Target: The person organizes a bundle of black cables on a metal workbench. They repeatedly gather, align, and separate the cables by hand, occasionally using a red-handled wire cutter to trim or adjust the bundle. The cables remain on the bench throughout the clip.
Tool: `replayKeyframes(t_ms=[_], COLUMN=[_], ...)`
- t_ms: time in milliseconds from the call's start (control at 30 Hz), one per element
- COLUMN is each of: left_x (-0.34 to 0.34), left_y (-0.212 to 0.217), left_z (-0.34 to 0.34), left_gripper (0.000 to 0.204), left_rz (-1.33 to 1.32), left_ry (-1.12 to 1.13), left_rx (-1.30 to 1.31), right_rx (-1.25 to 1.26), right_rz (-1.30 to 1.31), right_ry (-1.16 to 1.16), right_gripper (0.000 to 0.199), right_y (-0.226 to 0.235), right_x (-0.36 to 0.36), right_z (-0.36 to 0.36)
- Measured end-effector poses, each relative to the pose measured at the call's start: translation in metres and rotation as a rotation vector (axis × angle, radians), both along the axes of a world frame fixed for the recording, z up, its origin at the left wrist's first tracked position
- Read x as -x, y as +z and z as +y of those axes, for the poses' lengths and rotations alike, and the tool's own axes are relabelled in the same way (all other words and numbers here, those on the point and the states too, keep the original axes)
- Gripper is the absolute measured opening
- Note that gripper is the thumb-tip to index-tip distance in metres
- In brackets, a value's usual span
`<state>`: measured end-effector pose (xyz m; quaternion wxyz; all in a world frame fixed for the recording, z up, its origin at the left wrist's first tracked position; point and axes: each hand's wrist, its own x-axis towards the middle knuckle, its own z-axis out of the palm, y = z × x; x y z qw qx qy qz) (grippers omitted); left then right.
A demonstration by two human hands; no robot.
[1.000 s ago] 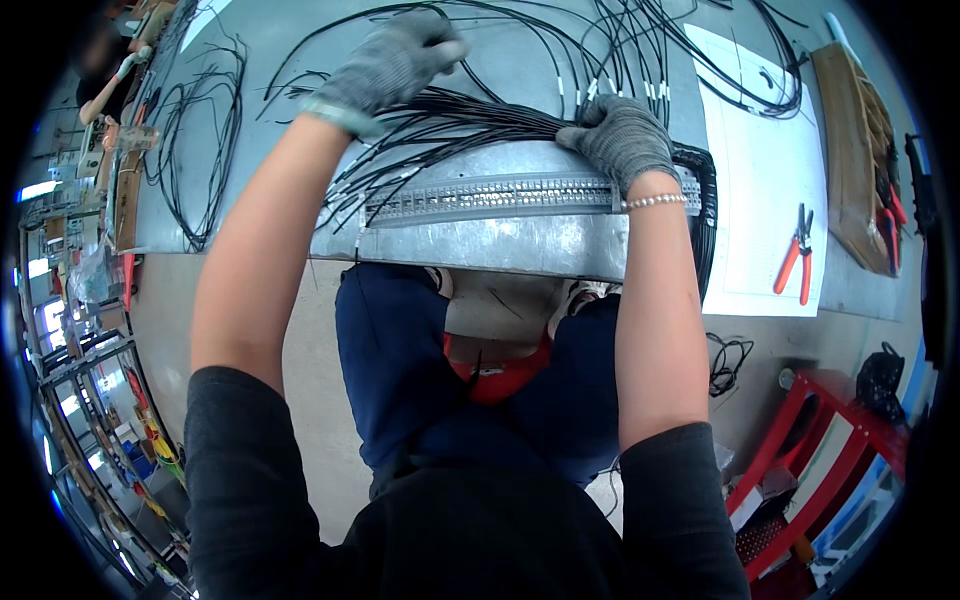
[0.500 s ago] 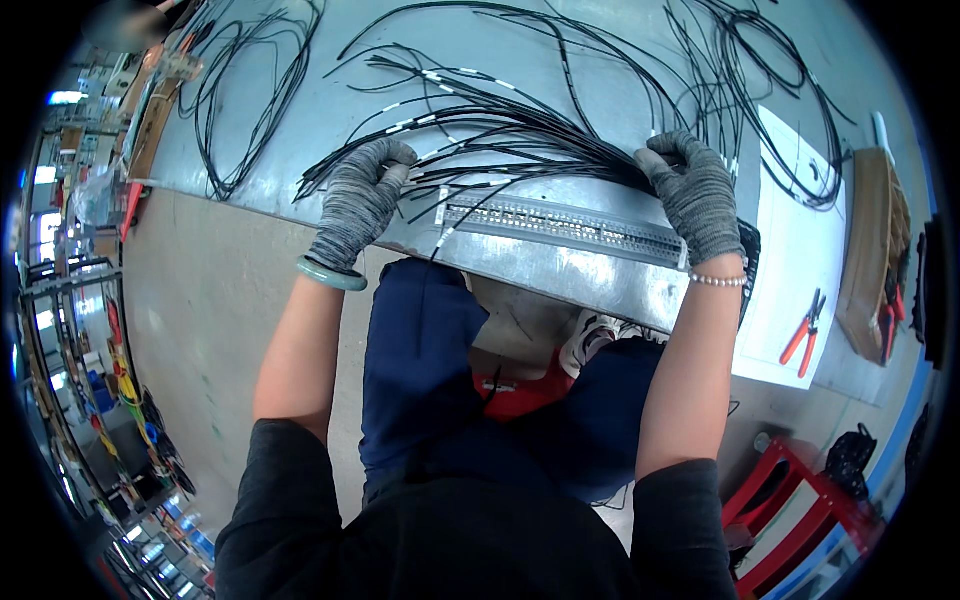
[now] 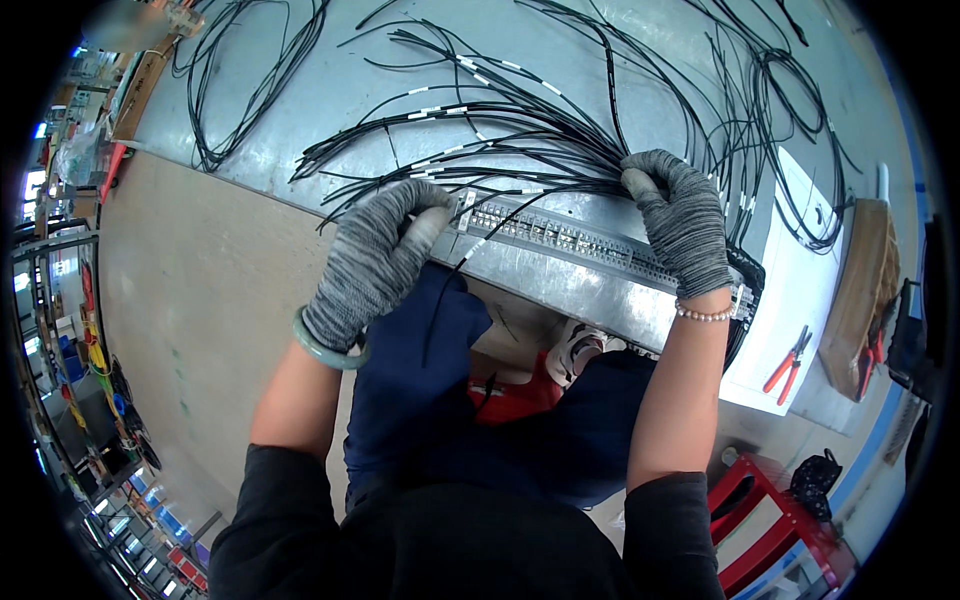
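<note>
Grey knit gloves cover both hands. Left hand pinches one black wire at the near end of the terminal strip, fingers closed on it. Right hand is clamped on the black wire bundle at the strip's far end (white sleeves mark the leads). Beyond, loose wires fan over the grey metal bench; red pliers lie aside. Likely risk: tugging could tangle neighbouring leads or land the wire in the wrong terminal.
</note>
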<state>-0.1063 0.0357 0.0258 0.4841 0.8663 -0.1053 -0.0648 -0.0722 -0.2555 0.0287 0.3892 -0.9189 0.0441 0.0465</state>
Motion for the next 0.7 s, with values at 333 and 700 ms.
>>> replayKeyframes(t_ms=[333,700], left_x=[0.017,0.026], left_y=[0.004,0.010], left_z=[0.009,-0.034], left_gripper=[0.013,0.024], left_rz=[0.099,0.184], left_ry=[0.222,0.024], left_rx=[0.034,0.069], right_rx=[0.018,-0.043], right_rz=[-0.008,-0.097], right_ry=[0.019,-0.164], right_gripper=[0.019,0.020], right_y=[-0.005,0.004], right_x=[-0.003,-0.009], right_z=[0.010,-0.015])
